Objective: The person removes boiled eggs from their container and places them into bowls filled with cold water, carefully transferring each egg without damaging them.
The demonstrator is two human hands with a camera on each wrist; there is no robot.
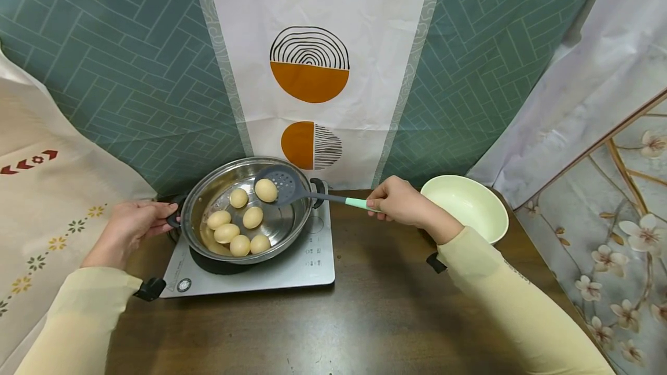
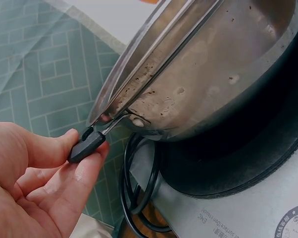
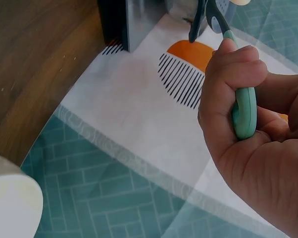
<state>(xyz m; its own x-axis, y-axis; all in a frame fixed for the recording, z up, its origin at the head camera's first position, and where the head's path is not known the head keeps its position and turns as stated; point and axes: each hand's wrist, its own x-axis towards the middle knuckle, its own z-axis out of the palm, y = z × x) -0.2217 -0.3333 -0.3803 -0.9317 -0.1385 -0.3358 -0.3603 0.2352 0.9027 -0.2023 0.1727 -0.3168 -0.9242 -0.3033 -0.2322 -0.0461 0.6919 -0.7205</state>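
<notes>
Pale-yellow sleeves (image 1: 513, 300) | hands (image 1: 130, 225) (image 1: 398, 204): left pinches pan handle (image 2: 88, 147), right grips skimmer (image 1: 292, 190) | brown table (image 1: 333, 328) | patterned cloth (image 1: 383, 33) behind

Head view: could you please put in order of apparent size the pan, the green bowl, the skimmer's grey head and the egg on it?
Largest to smallest:
1. Pan
2. Green bowl, partly hidden
3. Skimmer's grey head
4. Egg on the skimmer
</notes>
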